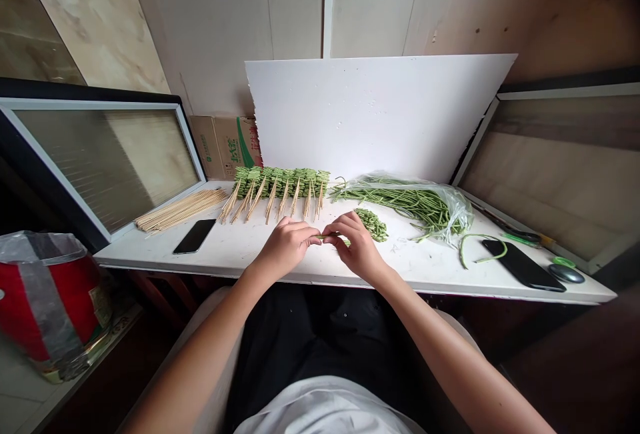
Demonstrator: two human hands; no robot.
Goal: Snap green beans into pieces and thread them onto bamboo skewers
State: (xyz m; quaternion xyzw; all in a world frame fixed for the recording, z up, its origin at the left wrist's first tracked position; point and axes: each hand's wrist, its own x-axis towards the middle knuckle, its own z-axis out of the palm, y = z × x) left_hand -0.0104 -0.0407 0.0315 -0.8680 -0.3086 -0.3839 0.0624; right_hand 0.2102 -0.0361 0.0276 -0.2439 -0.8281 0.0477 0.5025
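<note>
- Evidently set out for reach: the white tabletop [440,273] carries skewered green beans [280,182] along its back edge, with bagged long beans [410,202] to their right.
- Near the front edge, the left hand [285,245] and right hand [356,247], both nearly closed, pinch a short green bean [330,238] between them.

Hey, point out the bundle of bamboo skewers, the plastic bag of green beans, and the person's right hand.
Bamboo skewers [180,211]: head view, middle of the loose bundle.
Plastic bag of green beans [410,202]: head view, middle of the bag.
Right hand [357,247]: head view, back of the hand.
</note>
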